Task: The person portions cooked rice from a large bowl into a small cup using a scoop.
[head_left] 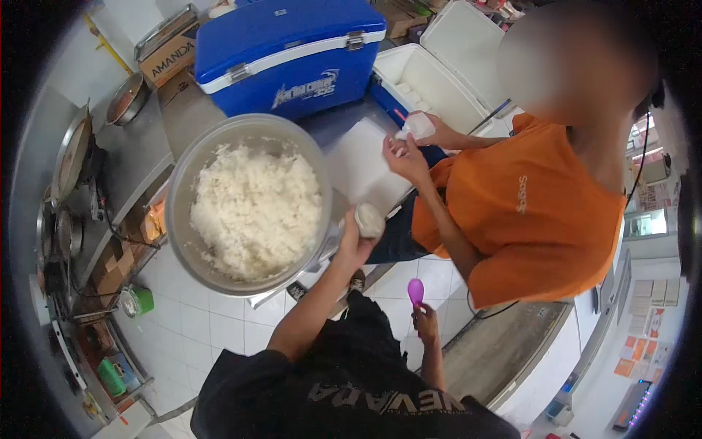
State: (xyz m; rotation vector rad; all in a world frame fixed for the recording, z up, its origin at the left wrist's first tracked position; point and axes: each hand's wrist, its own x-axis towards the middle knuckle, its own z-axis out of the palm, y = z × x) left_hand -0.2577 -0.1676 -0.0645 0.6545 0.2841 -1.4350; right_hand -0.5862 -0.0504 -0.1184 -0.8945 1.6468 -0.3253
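A large metal pot [175, 219] full of white rice [256, 208] stands in front of me. My left hand [354, 245], at the pot's right side, has its fingers wrapped round a small rounded white item [370, 220], which looks like packed rice. Lower down, my right hand [425, 322] grips the handle of a purple rice paddle [416, 290], whose blade points up, away from the pot. Across from me a co-worker in an orange shirt [526, 212] holds a small white item [419, 125] in both hands, beside an open white cooler [439, 80].
Behind the pot stands a closed blue cooler [285, 55]. A white sheet or board [365, 164] lies on the metal table between pot and co-worker. Pans [73, 154] and a metal bowl [127, 99] are at the left, with a green container [137, 301] on the tiled floor.
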